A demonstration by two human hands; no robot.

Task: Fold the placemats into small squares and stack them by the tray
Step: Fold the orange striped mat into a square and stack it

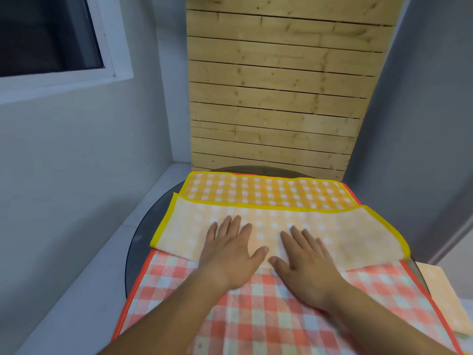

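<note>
Wood slat panel [279, 85] stood upright behind the table, filling the middle of the view; grey wall [76, 162] to the left with a dark window [46, 34] in a white frame, top left corner; grey wall also on the right.

Round dark glass table [143, 234] sat against the panel; only its left rim and a bit of the far edge showed, the rest covered by mats.

Red checked placemat [256, 316] with orange border lay flat over the table, reaching to the near edge of the view; biggest mat, bottom layer.

Yellow checked placemat [268, 190] with yellow border lay on top of the red one at the far side; its near part was folded over away from the person, pale underside facing up, folded edge lying partway across so a strip of the patterned face still showed beyond it; fold not square, right corner sticking out past the red mat's edge.

Pale orange cloth [442, 298] lay off to the right of the table, partly cut off; could not tell what it was.

Left hand [227, 252] flat, palm down, fingers spread wide, pressing on the folded flap near its front crease; right hand [307, 260] same, flat and open, just beside the left, thumbs nearly touching; neither hand gripping anything.
</note>
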